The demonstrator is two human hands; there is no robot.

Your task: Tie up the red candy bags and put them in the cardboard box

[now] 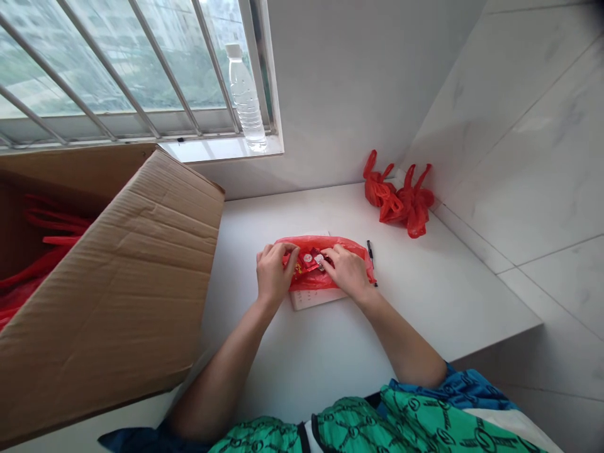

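A red plastic bag (349,243) lies spread out on the white table, with several small shiny red packets (307,258) in its middle. My left hand (274,272) is over the bag's left part, thumb and forefinger pinched together at the packets. What sits between those fingertips is too small to make out. From the right, my right hand (348,269) reaches in with bent fingers, thumb and forefinger closed on a packet with a pale printed figure (320,260). Under the bag, a white notebook or printed sheet (314,299) sticks out toward me.
On the left stands a large open cardboard box (127,283) with red plastic bags (47,251) inside. Tied red bags (401,200) rest in the table's back right corner. A black pen (370,250) lies beside the spread bag. A water bottle (246,100) stands on the windowsill.
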